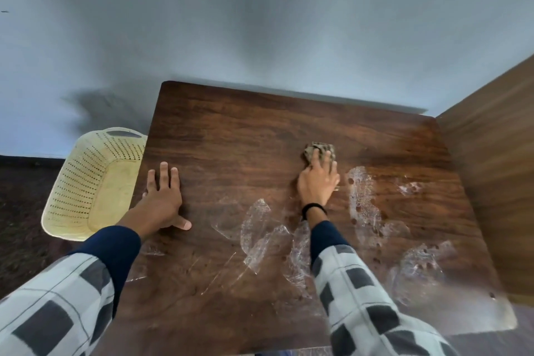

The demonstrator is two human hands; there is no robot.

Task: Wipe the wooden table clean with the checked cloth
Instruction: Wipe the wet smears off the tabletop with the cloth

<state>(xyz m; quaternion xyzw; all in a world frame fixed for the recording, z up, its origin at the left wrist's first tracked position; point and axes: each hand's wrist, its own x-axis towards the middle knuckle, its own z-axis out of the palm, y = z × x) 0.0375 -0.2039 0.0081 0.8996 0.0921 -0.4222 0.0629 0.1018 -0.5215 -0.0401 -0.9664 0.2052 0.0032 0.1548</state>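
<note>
The dark wooden table (245, 130) fills the middle of the view. A small bunched checked cloth (313, 150) lies on it right of centre. My right hand (319, 180) presses down on the cloth, fingers spread over its near part. My left hand (163, 199) rests flat on the table near its left edge, fingers straight. White soapy smears (362, 199) and wet streaks (257, 228) cover the near and right parts of the tabletop.
A cream perforated plastic basket (86, 182) stands on the dark floor just left of the table. A wooden panel (491, 159) rises along the table's right side. A pale wall stands behind the table's far edge.
</note>
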